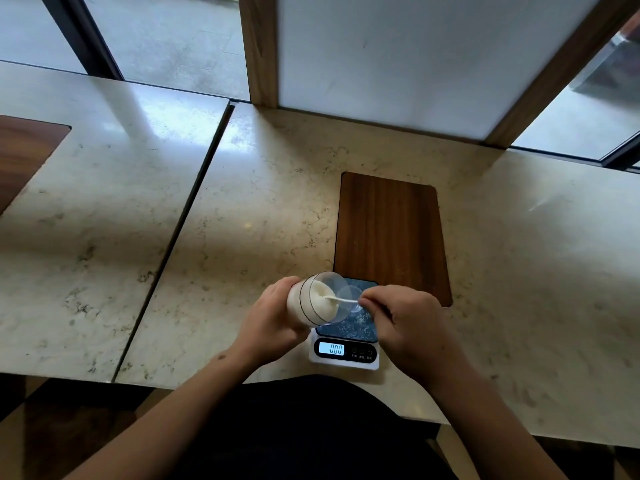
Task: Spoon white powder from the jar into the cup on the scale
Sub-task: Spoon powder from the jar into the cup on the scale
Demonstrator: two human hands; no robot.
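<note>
My left hand (272, 318) grips a clear jar (313, 299) of white powder, tilted so its mouth faces right over the scale. My right hand (401, 323) pinches a thin white spoon (341, 299) whose tip is dipped into the powder at the jar's mouth. A small clear cup (351, 297) stands on the dark platform of the digital scale (346, 348), partly hidden behind the jar's rim and my right fingers. The scale's lit display reads 000.
The scale sits at the near edge of a marble counter (259, 202). A dark wood inlay (391, 233) lies just behind it. A wood-framed white panel (398, 57) stands at the back, with windows to either side. A seam splits the counter on the left.
</note>
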